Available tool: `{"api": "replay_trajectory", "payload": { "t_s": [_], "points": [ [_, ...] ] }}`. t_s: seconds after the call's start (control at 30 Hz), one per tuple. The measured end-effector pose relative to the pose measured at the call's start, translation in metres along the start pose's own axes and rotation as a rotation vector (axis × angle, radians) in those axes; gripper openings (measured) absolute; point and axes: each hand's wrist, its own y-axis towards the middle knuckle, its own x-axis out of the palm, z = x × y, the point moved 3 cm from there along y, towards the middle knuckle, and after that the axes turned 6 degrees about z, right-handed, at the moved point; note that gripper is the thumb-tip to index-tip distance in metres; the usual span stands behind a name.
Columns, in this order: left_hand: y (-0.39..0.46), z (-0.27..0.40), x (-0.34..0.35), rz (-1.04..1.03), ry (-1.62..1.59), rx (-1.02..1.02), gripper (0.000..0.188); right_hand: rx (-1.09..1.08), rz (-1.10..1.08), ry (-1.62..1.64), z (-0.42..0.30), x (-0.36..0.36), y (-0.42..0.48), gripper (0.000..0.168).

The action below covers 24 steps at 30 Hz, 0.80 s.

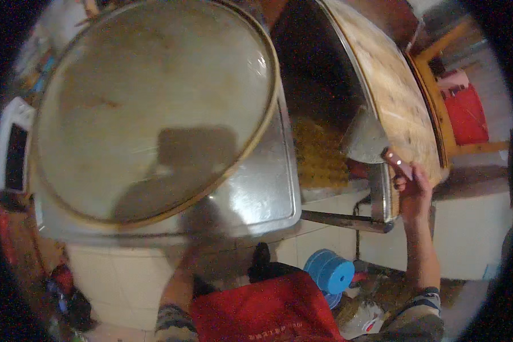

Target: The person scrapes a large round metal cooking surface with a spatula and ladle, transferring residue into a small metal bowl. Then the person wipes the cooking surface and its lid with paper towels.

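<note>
My right hand (414, 186) grips the riveted wooden handle of a scraper-like tool (397, 162). A wide pale blade (365, 139) seems to belong to it, beside the metal-edged rim of a large curved wooden panel (397, 81). My left hand (199, 220) is dark and blurred at the lower edge of a large round, rimmed disc (162, 85); its fingers and grip cannot be made out. The disc has a yellowish, shiny surface crossed by my shadow. Beneath it lies a silver metal tray (263, 192).
Between disc and panel is a dark recess with a brownish textured mass (320, 154). A metal bar (346, 220) juts out below. Blue plastic containers (329, 273) stand near my red apron (265, 312). A white device (13, 145) is at far left, a red item (466, 115) at right.
</note>
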Motion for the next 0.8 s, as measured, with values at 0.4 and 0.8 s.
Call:
{"api": "replay_trajectory", "payload": {
  "t_s": [0.4,0.8],
  "points": [
    [-0.466,-0.092,-0.330,0.335,0.105,-0.549,0.038,0.466,0.044,0.656,-0.036,0.056,-0.135,0.026],
    [-0.493,0.115,-0.446,0.514,-0.149,-0.616,0.033,0.776,-0.270,0.772,0.006,0.236,-0.195,0.024]
  ]
}}
